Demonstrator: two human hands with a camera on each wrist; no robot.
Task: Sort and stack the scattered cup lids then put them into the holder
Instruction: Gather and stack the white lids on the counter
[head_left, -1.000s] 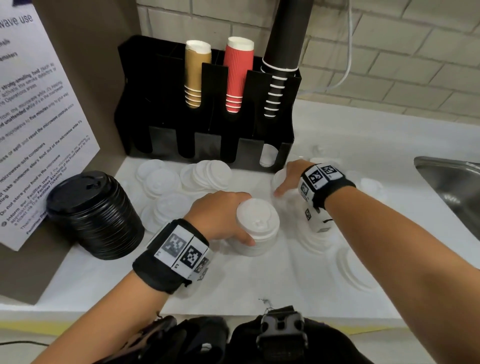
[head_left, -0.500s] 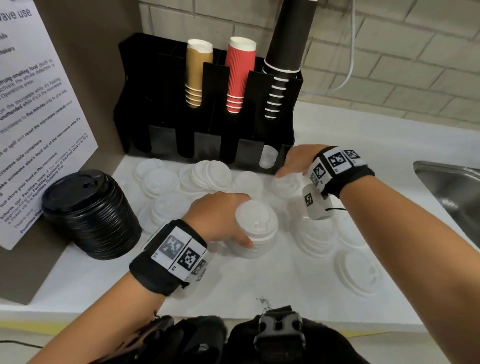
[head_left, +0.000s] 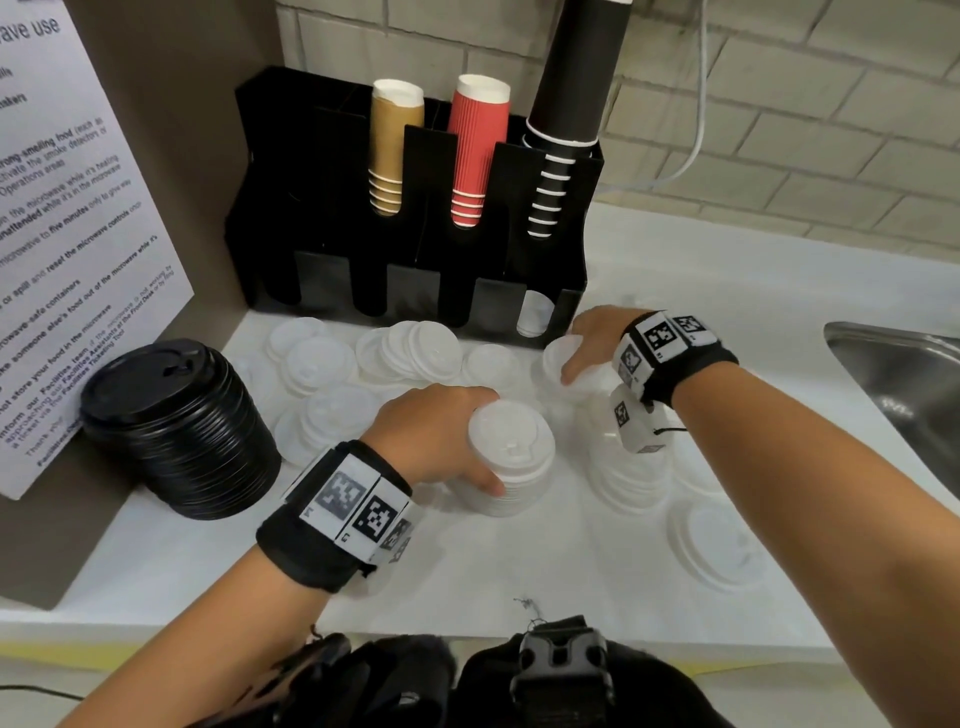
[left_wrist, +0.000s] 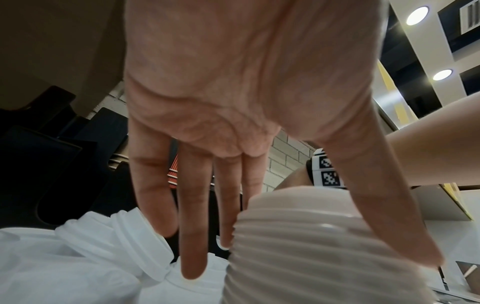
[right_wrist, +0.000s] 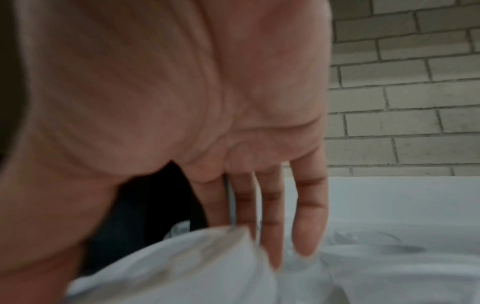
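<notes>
While the left hand (head_left: 436, 436) curls its fingers (left_wrist: 192, 236) round the stacked white plastic lids (head_left: 511, 462) on the white tabletop (head_left: 519, 561), the right hand (head_left: 592, 343) pinches another white lid (head_left: 563, 358) beside the black holder (head_left: 415, 291); stacking it likely comes next.

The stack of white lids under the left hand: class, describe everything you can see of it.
The stack of white lids stands upright on the white counter, near its middle. It looks like thin plastic, its side ribbed with nested rims, its top lid domed with a sip opening. The left hand holds it from the left, thumb on the near side and fingers behind.
</notes>
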